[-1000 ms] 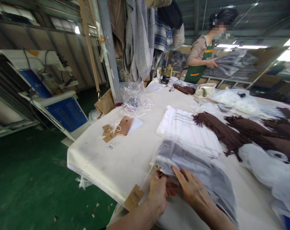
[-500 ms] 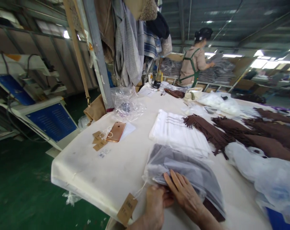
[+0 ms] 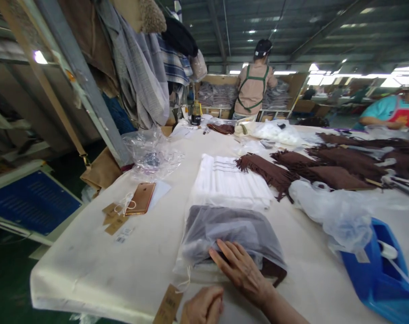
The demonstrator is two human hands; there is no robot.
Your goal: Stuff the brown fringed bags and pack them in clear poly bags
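Note:
A dark folded fabric piece lies inside a frosted clear plastic bag (image 3: 231, 220) on the table in front of me. My right hand (image 3: 240, 267) rests flat on the bag's near part, fingers stretched out, and some brown cloth shows at the bag's lower right corner. Just below the bag's near edge, my left hand (image 3: 204, 306) is curled closed; what its fingers hold, if anything, is hidden. A brown cardboard tag (image 3: 170, 303) on a white string hangs from the bag's left corner, beside my left hand.
A white folded cloth (image 3: 228, 182) lies behind the bag. Brown fringed scarves (image 3: 268, 173), a crumpled plastic bag (image 3: 333, 216) and a blue container (image 3: 370, 270) are at right. A phone (image 3: 141, 198) and tags (image 3: 115, 219) lie left. Two people work beyond the table.
My view has turned to the right. My left hand has come away from the bag's near edge toward me. My right hand stays on the bag, which lies flatter now.

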